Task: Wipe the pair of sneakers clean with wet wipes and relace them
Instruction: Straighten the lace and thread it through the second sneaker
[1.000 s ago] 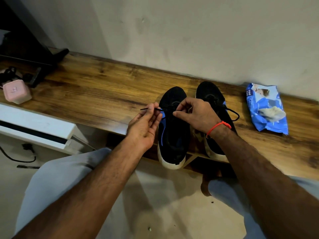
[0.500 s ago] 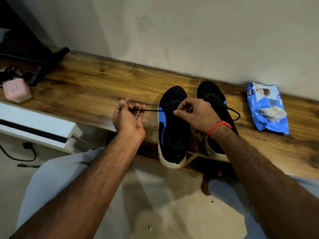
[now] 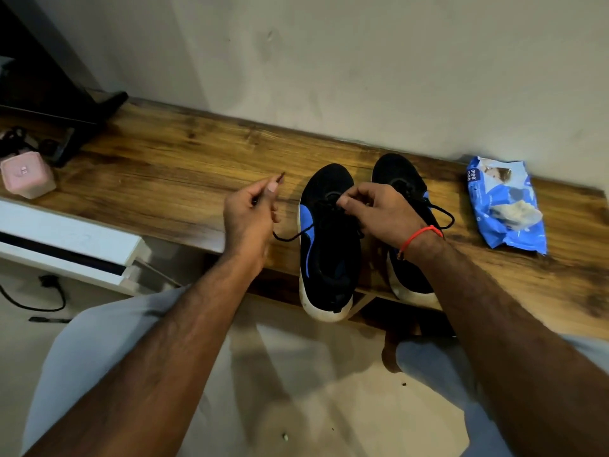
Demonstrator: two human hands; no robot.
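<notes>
I have my left hand (image 3: 248,212) pinching the lace (image 3: 286,237) tip left of the near sneaker (image 3: 328,245) on the shelf (image 3: 171,179), my right hand (image 3: 379,212) pinching the lace over its eyelets, wipes (image 3: 504,206) far right.

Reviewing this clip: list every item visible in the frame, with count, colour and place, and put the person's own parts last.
sneakers: 2, black with blue panels and white soles, side by side at the shelf's front edge
shoelace: 1, black, running from the left sneaker to the left hand
wet wipes pack: 1, blue and white, right of the sneakers
wooden shelf: 1, brown, along the wall
pink box: 1, far left on the shelf
dark stand: 1, black, back left
cable: 1, black, on the floor at left
left hand: pinches the lace tip
right hand: pinches the lace at the left sneaker, red thread on the wrist
</notes>
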